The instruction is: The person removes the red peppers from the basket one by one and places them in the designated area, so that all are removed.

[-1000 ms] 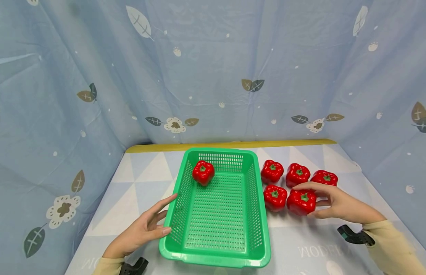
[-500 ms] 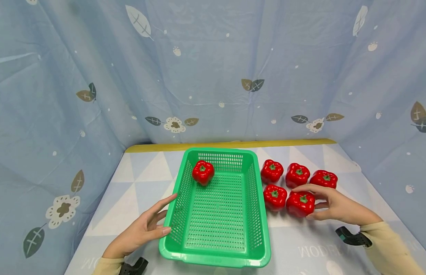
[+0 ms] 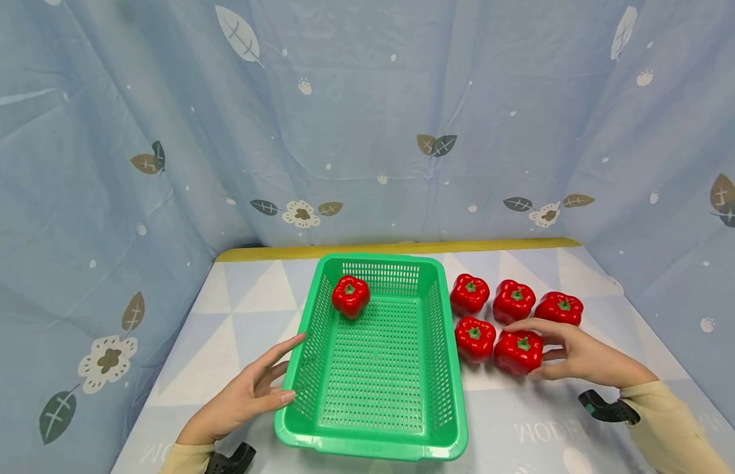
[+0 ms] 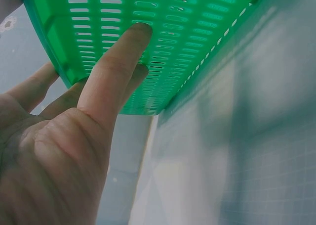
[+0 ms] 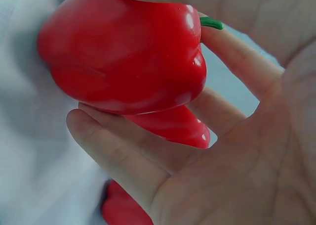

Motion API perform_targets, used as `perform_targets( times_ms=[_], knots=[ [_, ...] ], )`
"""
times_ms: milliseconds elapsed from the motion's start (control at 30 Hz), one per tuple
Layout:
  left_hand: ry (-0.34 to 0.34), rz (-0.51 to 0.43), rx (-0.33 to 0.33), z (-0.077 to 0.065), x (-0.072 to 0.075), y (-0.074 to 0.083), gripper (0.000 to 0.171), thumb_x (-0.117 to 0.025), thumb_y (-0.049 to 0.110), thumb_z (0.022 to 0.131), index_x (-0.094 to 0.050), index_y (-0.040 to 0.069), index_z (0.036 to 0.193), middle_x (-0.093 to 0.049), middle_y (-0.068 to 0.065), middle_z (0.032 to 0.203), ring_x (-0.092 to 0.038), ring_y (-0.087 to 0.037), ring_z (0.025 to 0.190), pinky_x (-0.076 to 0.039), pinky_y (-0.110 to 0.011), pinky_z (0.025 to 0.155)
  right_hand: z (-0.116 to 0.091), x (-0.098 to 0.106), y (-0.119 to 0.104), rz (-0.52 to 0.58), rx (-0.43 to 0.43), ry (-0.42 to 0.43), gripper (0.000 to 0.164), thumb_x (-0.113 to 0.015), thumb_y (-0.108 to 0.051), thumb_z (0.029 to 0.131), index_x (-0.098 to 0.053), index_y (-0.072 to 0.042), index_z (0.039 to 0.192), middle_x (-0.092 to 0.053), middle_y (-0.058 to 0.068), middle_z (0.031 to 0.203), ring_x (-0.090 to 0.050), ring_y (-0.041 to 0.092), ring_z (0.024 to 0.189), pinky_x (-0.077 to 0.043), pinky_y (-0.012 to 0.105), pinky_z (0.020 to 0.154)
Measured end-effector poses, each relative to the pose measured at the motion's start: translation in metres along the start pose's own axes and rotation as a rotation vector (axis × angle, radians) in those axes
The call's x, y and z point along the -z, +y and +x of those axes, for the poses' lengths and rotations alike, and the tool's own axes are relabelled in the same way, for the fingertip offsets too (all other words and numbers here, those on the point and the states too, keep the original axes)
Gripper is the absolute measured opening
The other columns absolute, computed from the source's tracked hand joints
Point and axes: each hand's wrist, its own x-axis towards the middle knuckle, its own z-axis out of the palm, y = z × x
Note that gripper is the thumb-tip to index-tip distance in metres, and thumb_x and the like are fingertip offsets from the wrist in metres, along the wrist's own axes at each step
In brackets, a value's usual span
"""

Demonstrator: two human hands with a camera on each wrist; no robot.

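My right hand (image 3: 589, 353) holds a red bell pepper (image 3: 516, 355) at the front of a group on the table, thumb on the near side and fingers on the far side. In the right wrist view, the glossy pepper (image 5: 123, 52) fills the space between thumb and fingers, its green stem pointing toward the palm. My left hand (image 3: 240, 398) touches the left side of a green plastic basket (image 3: 367, 447) with extended fingers. Up close, a finger (image 4: 111, 76) lies against the slotted wall. One red bell pepper (image 3: 350, 297) stands inside the basket, at its far left.
Beside the basket's right wall are two bell peppers, one at the back (image 3: 469, 295) and one nearer (image 3: 475, 340). Two others, a middle pepper (image 3: 513, 301) and a right-hand pepper (image 3: 559, 308), sit behind my right hand. A blue patterned curtain (image 3: 367, 131) encloses the table (image 3: 225, 342).
Over the last second my right hand and its pepper have shifted slightly toward me and to the left. My left hand and the basket have stayed in place.
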Motion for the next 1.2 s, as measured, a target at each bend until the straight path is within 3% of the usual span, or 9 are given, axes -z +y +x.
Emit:
perform_targets(
  times_ms=[467,733,1033,1200],
  knots=[
    [0.003,0.005,-0.015,0.0005,0.0008,-0.0009,0.083,-0.061,-0.002,0.110,-0.019,0.024,0.177,0.001,-0.016,0.182,-0.001,-0.065,0.158,-0.053,-0.038,0.114,-0.0018,0.0025,0.0037,-0.004,-0.006,0.010,0.070,-0.088,-0.008,0.094,-0.059,-0.013,0.157,-0.055,0.011,0.155,-0.065,0.009,0.124,-0.062,0.032,0.094],
    [0.000,0.019,-0.010,0.0000,0.0003,0.0001,0.083,-0.061,-0.002,0.110,-0.019,0.024,0.177,0.000,-0.016,0.182,-0.001,-0.065,0.158,-0.049,-0.033,0.117,-0.0026,0.0033,0.0051,-0.005,-0.026,0.013,0.071,-0.088,-0.010,0.094,-0.058,-0.014,0.158,-0.052,0.018,0.158,-0.063,0.006,0.126,-0.062,0.033,0.094],
    [-0.001,0.016,-0.026,0.0001,-0.0003,-0.0002,0.083,-0.061,-0.002,0.110,-0.020,0.023,0.177,-0.002,-0.016,0.182,-0.005,-0.065,0.158,-0.050,-0.034,0.116,-0.0021,0.0021,0.0023,0.014,-0.018,0.004,0.070,-0.086,-0.010,0.095,-0.058,-0.013,0.158,-0.056,0.009,0.156,-0.065,0.008,0.126,-0.062,0.033,0.094],
    [0.002,0.017,-0.030,-0.0001,-0.0004,0.0002,0.083,-0.061,-0.003,0.109,-0.021,0.022,0.177,-0.003,-0.016,0.182,-0.005,-0.065,0.158,-0.051,-0.035,0.115,-0.0015,0.0027,0.0009,0.019,-0.022,0.004,0.070,-0.086,-0.010,0.094,-0.057,-0.012,0.158,-0.055,0.016,0.156,-0.066,0.009,0.125,-0.062,0.033,0.093]
  ],
)
